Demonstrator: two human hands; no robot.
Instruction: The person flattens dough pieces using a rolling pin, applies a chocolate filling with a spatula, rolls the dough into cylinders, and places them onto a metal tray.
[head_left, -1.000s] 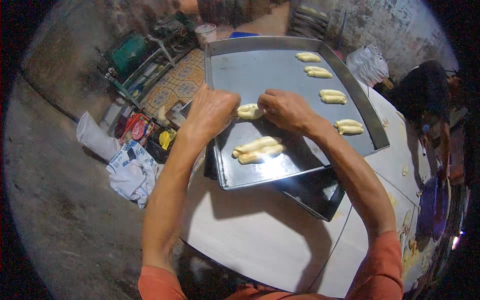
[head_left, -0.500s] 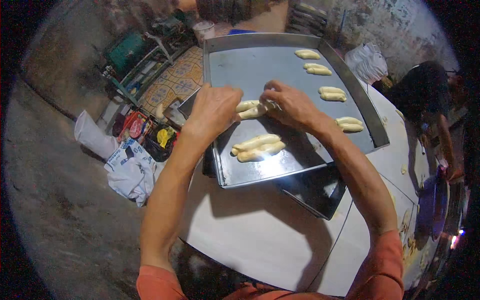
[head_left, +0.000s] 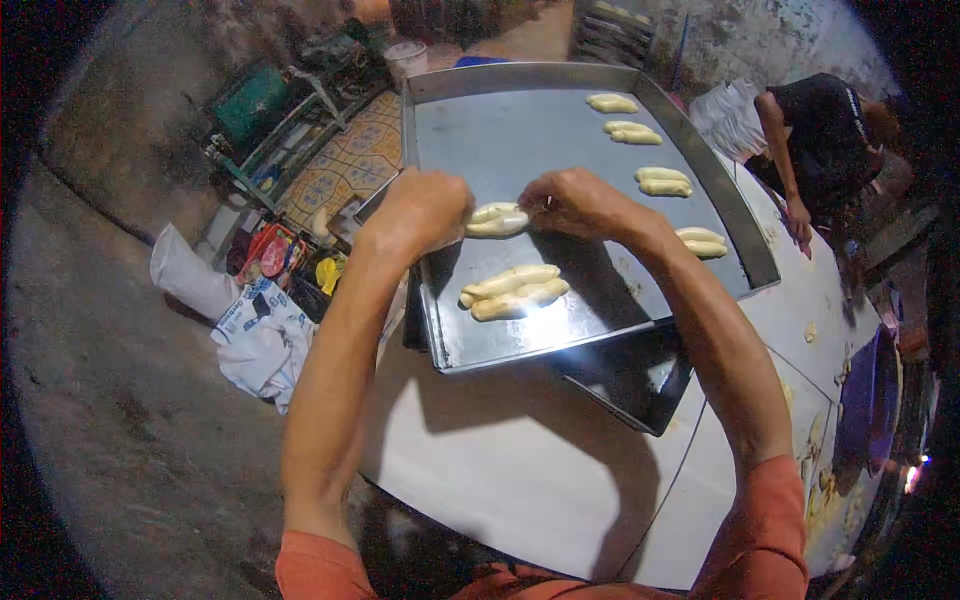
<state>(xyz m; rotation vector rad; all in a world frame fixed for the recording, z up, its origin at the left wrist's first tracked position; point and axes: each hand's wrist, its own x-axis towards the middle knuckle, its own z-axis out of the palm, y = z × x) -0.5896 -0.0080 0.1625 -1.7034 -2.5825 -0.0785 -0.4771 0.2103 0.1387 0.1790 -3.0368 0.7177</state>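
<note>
A pale paired dough roll [head_left: 497,221], two strands side by side, lies between my hands over the left part of a large metal baking tray [head_left: 500,140]. My left hand [head_left: 428,208] is closed at its left end, the fingertips partly hidden behind the knuckles. At the other end, the curled fingers of my right hand [head_left: 575,203] pinch the dough. Nearer to me on the tray rests another paired dough roll [head_left: 515,291]. Several more sit along the tray's right side, such as a far dough roll [head_left: 612,103] and a near one [head_left: 703,242] beside my right forearm.
Beneath the tray, a dark tray [head_left: 640,385] juts out over the white table [head_left: 510,470]. At the right, a co-worker [head_left: 825,140] bends with one hand on the table, near a purple tub [head_left: 868,405]. White sacks [head_left: 262,340] and a green metal stand [head_left: 270,120] are at the left.
My right hand's fingers have shifted slightly, and the dough roll between my hands lies more level. The co-worker at the right has leaned in, an arm now reaching to the table.
</note>
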